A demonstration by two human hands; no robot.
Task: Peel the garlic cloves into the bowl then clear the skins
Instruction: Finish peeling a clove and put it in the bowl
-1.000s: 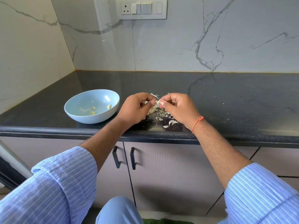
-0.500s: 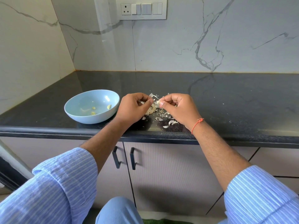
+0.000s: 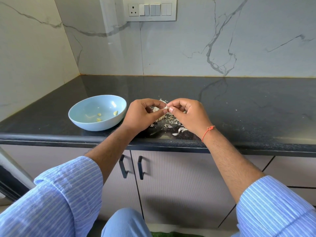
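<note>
Countertop (image 3: 239, 106): both hands pinch garlic clove (image 3: 166, 107), crosswise.

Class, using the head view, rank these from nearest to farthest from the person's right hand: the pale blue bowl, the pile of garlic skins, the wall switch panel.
From the right hand:
1. Pile of white garlic skins, just beneath it on the counter.
2. Pale blue round bowl, to the left, beyond the left hand.
3. White wall switch panel, high on the marble wall behind.

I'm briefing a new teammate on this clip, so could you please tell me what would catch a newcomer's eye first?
Both hands, the left and the right, meet over the counter's front edge, pinching a garlic clove between them. Under them lies a scatter of skins. Left of the hands sits a blue bowl holding a few peeled cloves.
</note>
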